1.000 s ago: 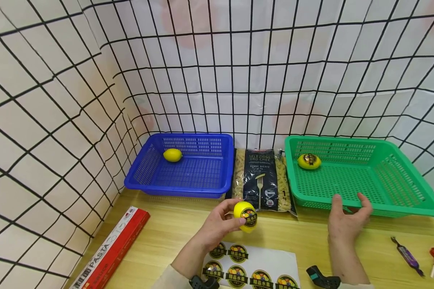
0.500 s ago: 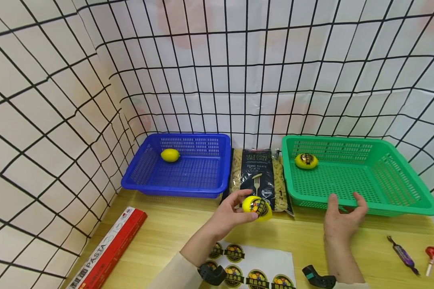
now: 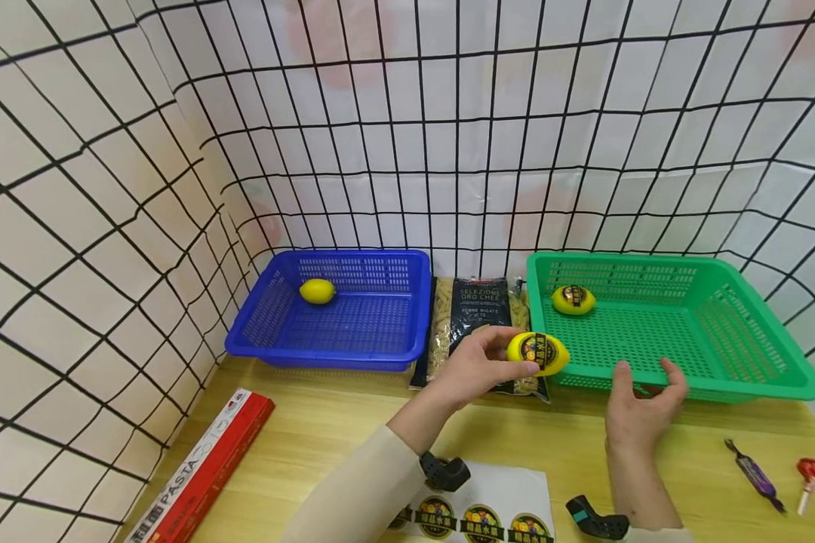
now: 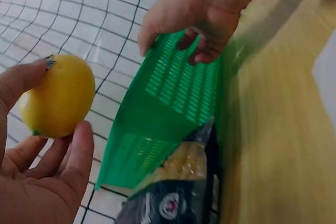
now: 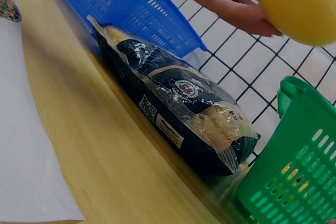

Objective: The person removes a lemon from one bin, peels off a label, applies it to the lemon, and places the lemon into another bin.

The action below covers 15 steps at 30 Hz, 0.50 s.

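Note:
My left hand (image 3: 478,366) pinches a yellow lemon (image 3: 538,354) between thumb and fingers, with a round black-and-gold sticker facing up. It holds the lemon in the air near the left front corner of the green basket (image 3: 679,385). My right hand (image 3: 641,415) grips that basket's front rim, with thumb and a finger over the edge and other fingers curled against the outer wall. Inside the green basket lies a stickered lemon (image 3: 573,300). A plain lemon (image 3: 317,291) lies in the blue basket (image 3: 339,356) on the left.
Between the baskets lies a penne bag (image 3: 478,302), partly behind my left hand. A sticker sheet (image 3: 509,483) is in front. A red pasta box (image 3: 204,467) stands at left; a wrapped candy (image 3: 755,477) and lollipop (image 3: 812,473) lie at right. Black wire grid (image 3: 458,151) surrounds the table.
My left hand has carried the lemon rightward and upward, from above the sticker sheet to the green basket's left front corner. My right hand has stayed at the rim.

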Available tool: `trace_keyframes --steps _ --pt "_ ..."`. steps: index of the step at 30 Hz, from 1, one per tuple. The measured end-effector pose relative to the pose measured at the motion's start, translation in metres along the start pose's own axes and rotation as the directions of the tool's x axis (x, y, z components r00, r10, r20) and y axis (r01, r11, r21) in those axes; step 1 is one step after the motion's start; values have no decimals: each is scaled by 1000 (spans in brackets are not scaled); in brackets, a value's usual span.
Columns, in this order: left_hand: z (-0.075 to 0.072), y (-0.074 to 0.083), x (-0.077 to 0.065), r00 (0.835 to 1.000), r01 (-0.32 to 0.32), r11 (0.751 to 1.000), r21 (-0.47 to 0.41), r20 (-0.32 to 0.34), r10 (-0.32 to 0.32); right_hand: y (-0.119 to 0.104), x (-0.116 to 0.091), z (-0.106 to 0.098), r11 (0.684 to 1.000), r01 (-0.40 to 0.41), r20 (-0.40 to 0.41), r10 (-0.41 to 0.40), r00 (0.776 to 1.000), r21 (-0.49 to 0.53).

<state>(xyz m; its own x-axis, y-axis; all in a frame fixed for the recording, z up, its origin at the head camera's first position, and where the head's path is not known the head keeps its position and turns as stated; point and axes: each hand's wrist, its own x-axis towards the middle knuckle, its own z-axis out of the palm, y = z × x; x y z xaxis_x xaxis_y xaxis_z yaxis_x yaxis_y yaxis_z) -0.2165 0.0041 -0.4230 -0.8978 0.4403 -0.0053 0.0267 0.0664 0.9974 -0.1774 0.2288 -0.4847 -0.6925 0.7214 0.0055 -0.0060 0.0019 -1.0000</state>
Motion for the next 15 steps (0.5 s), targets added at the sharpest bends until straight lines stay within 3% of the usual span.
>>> trace_keyframes --steps 9,15 --pt "22 12 28 996 27 980 195 -94 -9 0 0 0 1000 9 -4 -9 1000 11" --pt "30 12 45 996 -30 938 344 -72 58 -1 1 1 1000 13 -14 -14 1000 -22"
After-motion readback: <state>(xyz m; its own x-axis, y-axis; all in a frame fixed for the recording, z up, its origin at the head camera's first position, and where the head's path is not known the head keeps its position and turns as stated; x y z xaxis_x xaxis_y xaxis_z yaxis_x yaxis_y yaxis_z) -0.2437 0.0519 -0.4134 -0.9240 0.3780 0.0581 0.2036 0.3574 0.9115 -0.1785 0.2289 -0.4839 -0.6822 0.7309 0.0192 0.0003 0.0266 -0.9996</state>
